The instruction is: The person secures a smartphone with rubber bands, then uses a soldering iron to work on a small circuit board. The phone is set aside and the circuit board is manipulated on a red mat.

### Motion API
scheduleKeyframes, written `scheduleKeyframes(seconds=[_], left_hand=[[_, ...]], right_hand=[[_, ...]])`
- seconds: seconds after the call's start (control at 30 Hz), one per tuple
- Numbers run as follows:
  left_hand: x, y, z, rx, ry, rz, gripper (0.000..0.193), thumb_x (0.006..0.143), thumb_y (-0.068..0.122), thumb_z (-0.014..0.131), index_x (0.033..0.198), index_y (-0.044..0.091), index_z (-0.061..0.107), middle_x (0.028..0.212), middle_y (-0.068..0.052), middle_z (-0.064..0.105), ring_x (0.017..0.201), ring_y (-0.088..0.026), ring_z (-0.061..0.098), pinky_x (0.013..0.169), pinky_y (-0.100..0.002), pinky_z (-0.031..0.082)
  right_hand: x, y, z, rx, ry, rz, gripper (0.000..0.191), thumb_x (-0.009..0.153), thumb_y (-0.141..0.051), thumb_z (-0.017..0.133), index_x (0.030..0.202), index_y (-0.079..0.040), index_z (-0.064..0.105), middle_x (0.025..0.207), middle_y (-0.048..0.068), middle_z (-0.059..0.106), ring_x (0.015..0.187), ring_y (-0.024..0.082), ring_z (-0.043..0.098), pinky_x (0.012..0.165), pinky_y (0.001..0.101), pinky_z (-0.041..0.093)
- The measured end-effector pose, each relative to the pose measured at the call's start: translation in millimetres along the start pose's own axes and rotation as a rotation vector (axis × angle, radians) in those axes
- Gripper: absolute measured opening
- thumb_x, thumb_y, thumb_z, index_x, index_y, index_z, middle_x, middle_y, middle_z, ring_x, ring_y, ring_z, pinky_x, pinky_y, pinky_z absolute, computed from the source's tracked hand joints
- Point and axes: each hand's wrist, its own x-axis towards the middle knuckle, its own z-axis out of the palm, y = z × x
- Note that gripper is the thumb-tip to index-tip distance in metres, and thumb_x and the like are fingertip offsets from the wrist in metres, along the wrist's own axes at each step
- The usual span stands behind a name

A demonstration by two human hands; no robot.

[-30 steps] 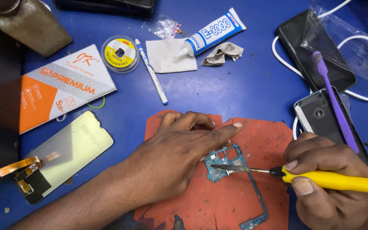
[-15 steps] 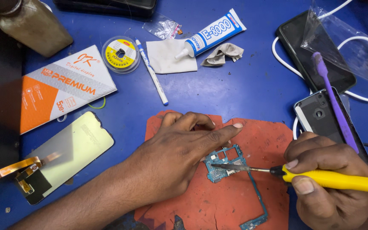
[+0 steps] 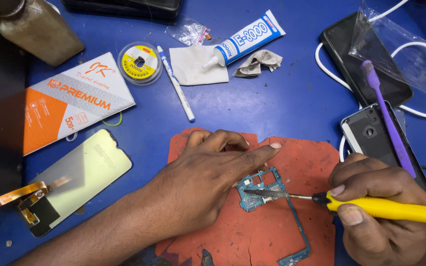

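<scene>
The left hand [image 3: 208, 172] lies flat on the red work mat [image 3: 267, 236], palm down, with the fingers spread a little; it grasps nothing, and its fingertips press on the far left edge of the small blue-green circuit board [image 3: 262, 189]. This board rests on the mat, near the middle of the scene, and a thin strip of it runs toward the near edge. The right hand [image 3: 375, 212] is closed tightly around the yellow soldering iron [image 3: 385, 208], thumb on the near side, and the dark metal tip touches the board just beside the left fingertips. Right of the mat, a phone back shell [image 3: 371, 133] lies with a purple brush [image 3: 388, 123] across it, and farther away a black phone [image 3: 356, 64] sits under a clear plastic bag [image 3: 405, 54]. On the far side of the blue table [image 3: 282, 98] are a glue tube [image 3: 245, 39], a white pen [image 3: 176, 83] and a round solder reel [image 3: 140, 61]. At left lie an orange and white box [image 3: 70, 106] and a display panel [image 3: 75, 177].
</scene>
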Motion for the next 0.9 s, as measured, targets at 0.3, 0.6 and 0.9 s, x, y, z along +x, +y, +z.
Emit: scheduleKeyframes(seconds=[0.3,0.6,0.9], left_hand=[[0.2,0.1,-0.6,0.009,-0.003,0.009,0.087,0.071,-0.012,0.061,0.153,0.013,0.047,0.127,-0.012,0.068,0.126,-0.027,0.057,0.099,-0.043,0.039],[-0.6,0.8,-1.4,-0.01,0.016,0.015,0.081,0.074,-0.011,0.061,0.151,0.012,0.05,0.125,-0.012,0.069,0.125,-0.026,0.058,0.097,-0.041,0.04],[-0.6,0.6,-0.6,-0.006,0.019,0.017,0.082,0.073,-0.011,0.061,0.151,0.012,0.05,0.125,-0.012,0.068,0.124,-0.026,0.058,0.097,-0.041,0.04]], right_hand=[[1.1,-0.8,0.0,-0.016,-0.001,0.005,0.013,0.091,-0.008,0.064,0.1,0.0,0.06,0.08,0.011,0.066,0.067,0.016,0.06,0.065,0.0327,0.051],[-0.3,0.7,-0.7,-0.002,0.005,0.016,0.013,0.091,-0.008,0.064,0.101,0.0,0.06,0.08,0.011,0.066,0.067,0.016,0.06,0.065,0.0324,0.05],[-1.1,2.1,-1.4,0.0,0.007,0.01,0.013,0.091,-0.008,0.064,0.1,0.0,0.06,0.08,0.011,0.066,0.067,0.017,0.06,0.064,0.0323,0.05]])
